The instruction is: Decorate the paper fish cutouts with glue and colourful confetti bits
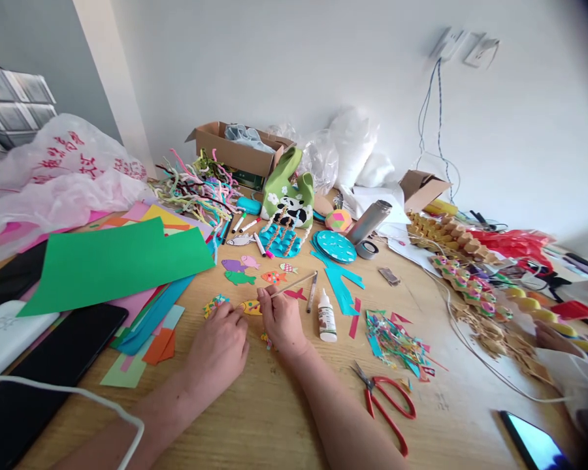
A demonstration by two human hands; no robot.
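Note:
My right hand (pixel 283 321) pinches a thin, pale stick (pixel 291 283) that slants up to the right. Between my hands lies a yellow paper fish (pixel 251 307) with small coloured marks, its right end partly hidden by my right fingers. Bent fingers of my left hand (pixel 223 334) press on its left end. Just beyond them is a patterned blue and yellow paper piece (pixel 214 304). Farther back lie a green paper fish (pixel 240 277), a purple one (pixel 234 265) and an orange dotted one (pixel 274 277). A white glue bottle (pixel 327 320) stands right of my right hand, beside a pen (pixel 312 292).
Red-handled scissors (pixel 379 398) lie front right, below a heap of paper scraps (pixel 399 343). Coloured paper sheets (pixel 127 264) and a black device (pixel 53 385) cover the left. A metal flask (pixel 370 222), green panda bag (pixel 289 192) and cardboard box (pixel 235 153) stand behind.

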